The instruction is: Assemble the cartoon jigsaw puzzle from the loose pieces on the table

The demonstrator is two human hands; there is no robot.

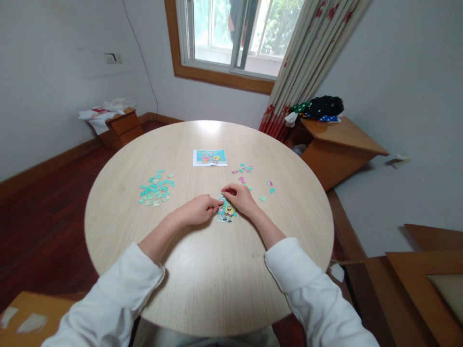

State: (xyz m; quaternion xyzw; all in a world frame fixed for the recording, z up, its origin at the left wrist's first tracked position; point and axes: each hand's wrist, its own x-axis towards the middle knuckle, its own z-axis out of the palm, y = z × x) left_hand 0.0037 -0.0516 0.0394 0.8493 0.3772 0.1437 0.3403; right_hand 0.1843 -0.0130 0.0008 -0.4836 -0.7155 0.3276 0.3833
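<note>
A left hand (199,210) reaches 1 finger onto a puzzle (229,210), others curled. The right hand (240,197) arches above, fingertips bunched narrow; whether they grip anything cannot be told.

Both arms come in low, in white sleeves (117,282) ending above bare wrists. The left forearm (162,236) angles toward 2 o'clock, the right forearm (270,226) between 10 and 11. The left hand (200,210) lies palm down, index finger (218,203) extended toward 3 o'clock, the others curled. The right hand (240,197), just beside it at 2 to 3 o'clock, arches its bent fingers (230,187) toward 9.
</note>
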